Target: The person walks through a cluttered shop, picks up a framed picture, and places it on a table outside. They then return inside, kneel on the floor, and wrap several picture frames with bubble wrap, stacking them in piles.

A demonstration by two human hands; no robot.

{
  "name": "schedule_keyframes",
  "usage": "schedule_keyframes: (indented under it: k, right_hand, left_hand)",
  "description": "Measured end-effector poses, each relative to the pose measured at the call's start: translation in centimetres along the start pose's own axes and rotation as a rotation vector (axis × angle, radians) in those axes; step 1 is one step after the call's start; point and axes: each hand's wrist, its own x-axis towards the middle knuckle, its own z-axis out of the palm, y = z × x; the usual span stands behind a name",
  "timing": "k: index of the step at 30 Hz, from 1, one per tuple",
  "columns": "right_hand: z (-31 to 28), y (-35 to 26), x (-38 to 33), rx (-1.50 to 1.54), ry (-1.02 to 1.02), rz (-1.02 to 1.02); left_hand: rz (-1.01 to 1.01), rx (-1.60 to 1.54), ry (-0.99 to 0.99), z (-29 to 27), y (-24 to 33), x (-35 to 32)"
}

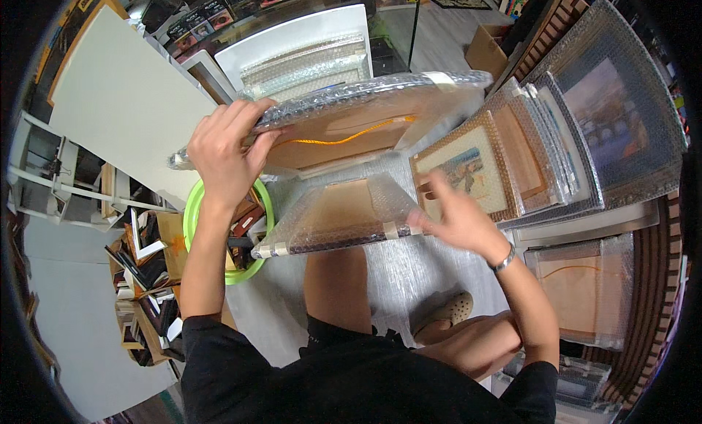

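My left hand (228, 142) is closed over the top edge of a large bubble-wrapped picture frame (344, 142), which stands tilted with its brown back toward me. A yellow-orange hanging cord (344, 140) runs across that back. Nearer to me, a smaller bubble-wrapped frame (336, 212) with a brown backing and pale tape is in front of my knee. My right hand (461, 215) is beside this frame's right end, fingers apart and a little blurred. Its thumb is close to the taped corner; whether they touch I cannot tell.
Several bubble-wrapped framed pictures (541, 146) lean in a row on the right. A green-rimmed bin (191, 226) and boxes of frame corner samples (150, 278) are at the left. Beyond them leans a large white board (117, 95). A cardboard box (486, 47) sits at the back.
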Motion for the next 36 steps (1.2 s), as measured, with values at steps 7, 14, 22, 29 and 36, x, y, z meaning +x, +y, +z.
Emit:
schedule_keyframes:
  k: [7,14,22,29,36]
  right_hand:
    - [5.8,-3.2,0.2,-0.565,0.116,-0.42]
    - [4.0,-3.5,1.2,-0.51,0.144,-0.46]
    - [1.8,-3.9,4.9,-0.591,0.316,-0.529]
    - [2.4,-1.4,11.5,-0.561,0.739,-0.501]
    - [1.8,-0.3,14.6,-0.54,0.895,-0.454]
  left_hand:
    - [-0.026,-0.011,-0.106,6.1,-1.1,-1.7]
    - [-0.047,-0.006,-0.11,10.8,-4.7,-1.5]
    - [-0.144,0.063,-0.246,16.5,-11.5,0.3]
    - [-0.128,-0.248,-0.418,16.6,-14.7,3.0]
    - [-0.109,-0.757,-1.089,7.3,-4.2,7.7]
